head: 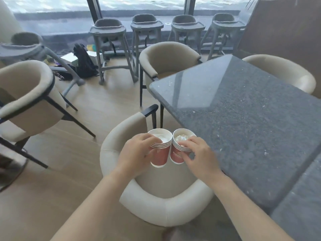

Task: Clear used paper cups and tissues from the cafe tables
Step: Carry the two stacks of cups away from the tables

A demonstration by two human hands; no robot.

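The left hand (pixel 137 152) grips the left cup stack (pixel 160 153) and the right hand (pixel 198 153) the right cup stack (pixel 177 156), rims touching above the cream armchair (pixel 156 211) beside the table (pixel 243 119), with crumpled tissues (pixel 181 137) tucked inside, seemingly so everything travels as one load.

I'm in a cafe's seating area. A grey speckled stone table (pixel 243 119) stands on my right with cream tub chairs (pixel 156 211) round it, and more of them on the left. Along the far window (pixel 142 2) runs a row of grey children's high chairs (pixel 107 32). I carry stacked red paper cups (pixel 160 157), one stack printed with lettering.
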